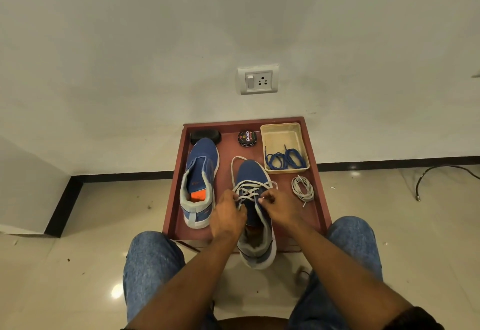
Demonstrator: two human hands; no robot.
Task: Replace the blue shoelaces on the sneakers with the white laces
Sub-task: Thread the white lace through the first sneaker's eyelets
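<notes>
Two blue sneakers stand on a reddish-brown tray (322,200). The left sneaker (200,174) has no lace in it. A white lace (249,189) crosses the eyelets of the right sneaker (253,174), whose heel hangs over the tray's near edge. My left hand (226,215) pinches the lace at the shoe's left side. On the shoe's right side, my right hand (280,207) pinches the other end of that lace. Blue laces (285,159) lie in a beige container (283,132). A second white lace (302,188) lies coiled on the tray to the right.
A round polish tin (247,137) and a black brush (205,135) sit at the tray's back, against the wall. My knees in jeans flank the tray's near edge. A black cable (436,171) lies on the tiled floor at right.
</notes>
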